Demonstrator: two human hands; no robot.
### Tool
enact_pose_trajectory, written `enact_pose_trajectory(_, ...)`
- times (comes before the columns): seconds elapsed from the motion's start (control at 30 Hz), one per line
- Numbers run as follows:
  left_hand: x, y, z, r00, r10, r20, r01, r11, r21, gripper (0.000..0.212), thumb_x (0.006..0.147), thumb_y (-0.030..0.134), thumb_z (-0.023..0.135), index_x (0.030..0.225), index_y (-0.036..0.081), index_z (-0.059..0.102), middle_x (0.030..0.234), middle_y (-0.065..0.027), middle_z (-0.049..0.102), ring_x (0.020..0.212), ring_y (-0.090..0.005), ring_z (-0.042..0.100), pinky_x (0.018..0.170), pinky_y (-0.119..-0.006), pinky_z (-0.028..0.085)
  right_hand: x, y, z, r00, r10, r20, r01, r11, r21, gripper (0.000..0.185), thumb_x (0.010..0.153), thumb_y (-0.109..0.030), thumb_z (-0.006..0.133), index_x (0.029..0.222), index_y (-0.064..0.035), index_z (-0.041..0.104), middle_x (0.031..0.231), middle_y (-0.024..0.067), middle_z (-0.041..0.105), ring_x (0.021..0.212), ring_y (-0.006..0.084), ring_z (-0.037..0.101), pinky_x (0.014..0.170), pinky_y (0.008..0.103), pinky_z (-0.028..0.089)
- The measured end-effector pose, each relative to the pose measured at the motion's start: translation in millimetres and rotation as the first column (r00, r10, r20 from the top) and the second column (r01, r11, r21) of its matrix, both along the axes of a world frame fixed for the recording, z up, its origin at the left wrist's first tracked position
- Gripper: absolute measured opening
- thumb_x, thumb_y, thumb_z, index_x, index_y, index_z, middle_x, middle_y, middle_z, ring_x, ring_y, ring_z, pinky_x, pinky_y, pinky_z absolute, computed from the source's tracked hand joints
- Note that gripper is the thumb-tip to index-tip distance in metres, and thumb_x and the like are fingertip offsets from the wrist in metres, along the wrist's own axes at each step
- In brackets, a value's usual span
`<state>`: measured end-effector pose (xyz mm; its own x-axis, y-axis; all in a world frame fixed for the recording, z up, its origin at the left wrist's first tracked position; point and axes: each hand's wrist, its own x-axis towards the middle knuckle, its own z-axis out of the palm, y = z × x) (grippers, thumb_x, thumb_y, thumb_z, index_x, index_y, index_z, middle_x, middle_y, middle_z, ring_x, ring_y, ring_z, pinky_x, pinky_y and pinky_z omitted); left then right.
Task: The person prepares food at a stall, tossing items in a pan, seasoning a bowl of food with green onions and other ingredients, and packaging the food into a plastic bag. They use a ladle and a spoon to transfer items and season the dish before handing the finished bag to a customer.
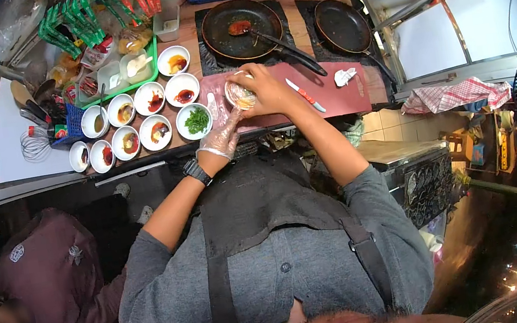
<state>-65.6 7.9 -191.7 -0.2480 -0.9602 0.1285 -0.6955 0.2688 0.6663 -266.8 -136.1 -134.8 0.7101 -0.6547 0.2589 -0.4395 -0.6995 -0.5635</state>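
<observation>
My right hand (269, 90), bare, is closed around a small pale bowl (237, 92) with a shiny surface and something orange at its near side. The bowl is tilted above the red cutting board (276, 76). My left hand (220, 142) wears a clear plastic glove, and its fingertips reach the bowl's near edge; whether they grip it is hidden. Left of the bowl, a white bowl of chopped green herbs (196, 121) stands close to my left hand. A paring knife with an orange handle (305, 95) and a crumpled white tissue (345, 77) lie on the board.
Several white bowls of sauces (149, 98) line the counter's left. Behind the board, a frying pan (241, 26) holds red sauce and a ladle; its handle overhangs the board. A second pan (342, 26) sits right. A co-worker (50, 278) is low at my left.
</observation>
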Motion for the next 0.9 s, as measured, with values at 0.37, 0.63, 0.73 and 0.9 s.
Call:
enact_pose_trajectory(0.37,0.5,14.2,21.9,0.961,-0.019,-0.277,0.019,1.0,0.0,0.074,0.096,0.009,0.062,0.162,0.014,0.03,0.101,-0.0139,0.067,0.079,-0.0257,0.067,0.074,-0.037,0.055,7.5,-20.4,27.0,0.998,-0.044,-0.041,0.041,0.996,-0.078,0.106,0.068,-0.07,0.083,0.154,-0.0192,0.046,0.152,0.0228,0.043,0.14,0.0462,0.04,0.117,0.0559,0.032)
enact_pose_trajectory(0.63,32.5,26.5,51.8,0.823,0.106,-0.559,0.049,0.966,0.254,0.049,0.103,0.01,0.058,0.15,0.01,0.044,0.083,-0.002,0.064,0.074,-0.0107,0.064,0.067,-0.028,0.053,153.6,-131.1,90.8,0.719,-0.289,0.632,0.021,0.918,0.396,0.053,0.09,-0.03,0.08,0.132,-0.0021,0.064,0.13,0.0133,0.065,0.12,0.024,0.061,0.102,0.0374,0.049)
enact_pose_trajectory(0.73,44.6,34.0,40.1,0.787,0.136,-0.602,0.029,0.966,0.256,0.041,0.104,0.011,0.058,0.144,0.011,0.051,0.081,0.0001,0.065,0.067,-0.0066,0.061,0.061,-0.025,0.05,207.0,-149.8,94.8,0.659,-0.36,0.66,0.028,0.889,0.457,0.044,0.089,-0.028,0.081,0.122,-0.0009,0.07,0.117,0.0124,0.071,0.11,0.0232,0.065,0.095,0.0368,0.051)
enact_pose_trajectory(0.9,56.7,41.4,29.0,0.742,0.172,-0.648,-0.004,0.968,0.252,0.031,0.106,0.015,0.056,0.136,0.01,0.056,0.08,0.0007,0.066,0.065,-0.0043,0.058,0.058,-0.023,0.048,209.1,-142.3,103.3,0.524,-0.318,0.79,0.064,0.94,0.336,0.016,0.094,-0.014,0.077,0.101,-0.0005,0.073,0.094,0.0021,0.072,0.086,0.0082,0.063,0.079,0.0253,0.052)
